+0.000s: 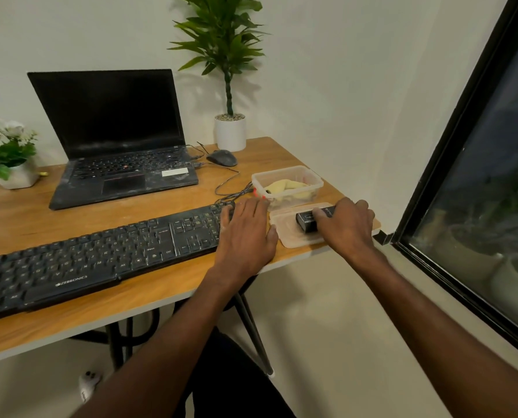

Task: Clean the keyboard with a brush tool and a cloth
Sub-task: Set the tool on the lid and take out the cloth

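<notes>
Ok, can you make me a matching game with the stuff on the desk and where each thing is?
Things:
1. black box
2. yellow cloth
3. mouse
4. left hand

Places:
A. beside the white plant pot
B. on the right end of the keyboard
C. on the clear lid, under the right hand
D. inside the clear tub

Pairs: 1-C, 2-D, 3-A, 4-B
</notes>
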Action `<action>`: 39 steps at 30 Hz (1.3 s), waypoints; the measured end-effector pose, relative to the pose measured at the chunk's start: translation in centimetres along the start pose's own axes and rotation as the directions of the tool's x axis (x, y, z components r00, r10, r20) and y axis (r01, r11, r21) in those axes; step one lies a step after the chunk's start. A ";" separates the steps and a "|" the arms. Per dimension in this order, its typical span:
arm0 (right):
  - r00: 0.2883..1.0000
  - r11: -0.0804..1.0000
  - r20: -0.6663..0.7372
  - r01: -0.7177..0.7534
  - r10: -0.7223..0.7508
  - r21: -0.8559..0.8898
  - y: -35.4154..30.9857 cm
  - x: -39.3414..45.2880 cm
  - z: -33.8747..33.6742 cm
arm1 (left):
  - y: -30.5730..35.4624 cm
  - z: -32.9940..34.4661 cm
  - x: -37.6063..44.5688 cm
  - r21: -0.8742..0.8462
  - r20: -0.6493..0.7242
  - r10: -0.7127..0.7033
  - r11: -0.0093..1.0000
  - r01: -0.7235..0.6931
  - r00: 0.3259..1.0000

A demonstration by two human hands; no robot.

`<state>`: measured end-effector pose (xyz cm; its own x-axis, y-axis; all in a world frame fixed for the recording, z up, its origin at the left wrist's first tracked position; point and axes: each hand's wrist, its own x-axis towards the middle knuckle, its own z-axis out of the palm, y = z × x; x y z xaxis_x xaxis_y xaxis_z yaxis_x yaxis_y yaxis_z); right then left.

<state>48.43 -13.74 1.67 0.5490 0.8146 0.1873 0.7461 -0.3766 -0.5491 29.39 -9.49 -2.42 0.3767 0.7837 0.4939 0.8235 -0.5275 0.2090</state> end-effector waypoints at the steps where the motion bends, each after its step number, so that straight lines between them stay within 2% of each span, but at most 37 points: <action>1: 1.000 1.000 -0.020 0.019 -0.019 -0.002 0.0 0.0 -0.2 | 0.0 0.0 0.0 -0.012 0.001 0.001 1.000 -0.001 1.000; 5: 0.972 0.981 -0.141 0.192 -0.186 0.028 -1.2 0.8 -0.6 | 0.1 -0.2 0.2 -0.013 -0.005 -0.038 0.999 0.038 0.999; 8: 0.936 0.938 -0.086 0.345 -0.342 0.020 -3.0 3.5 -0.2 | 0.2 -0.1 0.1 0.037 -0.033 -0.134 0.990 0.135 0.990; 12: 0.863 0.866 0.116 0.499 -0.491 -0.047 -6.0 7.7 0.9 | 0.0 0.1 0.0 0.078 -0.001 -0.272 0.959 0.272 0.962; 16: 0.784 0.780 0.385 0.588 -0.486 -0.214 -8.1 11.1 2.4 | 0.1 -0.1 -0.1 0.110 0.017 -0.271 0.957 0.268 0.962; 19: 0.743 0.737 0.490 0.624 -0.457 -0.258 -9.3 12.8 2.7 | 0.2 -0.1 0.0 0.097 0.002 -0.268 0.959 0.267 0.963; 24: 0.740 0.707 0.519 0.632 -0.428 -0.317 -9.4 13.7 2.9 | 0.1 0.0 -0.2 0.088 -0.017 -0.263 0.961 0.264 0.965; 30: 0.833 0.780 0.335 0.540 -0.441 -0.316 -9.6 12.7 0.7 | 0.0 0.1 0.0 0.079 -0.087 -0.250 0.963 0.257 0.964; 33: 0.861 0.849 0.159 0.505 -0.482 -0.158 -10.1 10.7 -1.3 | 0.1 -0.2 0.1 0.048 -0.138 -0.229 0.970 0.238 0.964; 35: 0.888 0.886 0.045 0.453 -0.458 0.098 -10.5 8.6 -2.3 | 0.1 -0.6 0.1 -0.021 -0.189 -0.209 0.978 0.208 0.960; 37: 0.922 0.840 0.020 0.343 -0.386 0.422 -11.1 5.9 -2.8 | -0.3 -1.5 -0.1 -0.193 -0.236 -0.243 0.961 0.200 0.941; 39: 0.931 0.730 0.091 0.213 -0.353 0.649 -11.9 3.0 -2.7 | -1.5 -2.7 -0.8 -0.362 -0.271 -0.299 0.912 0.190 0.915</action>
<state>42.26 -8.01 10.94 0.2140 0.9315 0.2940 0.4174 0.1849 -0.8897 26.71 -10.25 -0.85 -0.0161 0.7858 0.6183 0.6695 -0.4508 0.5904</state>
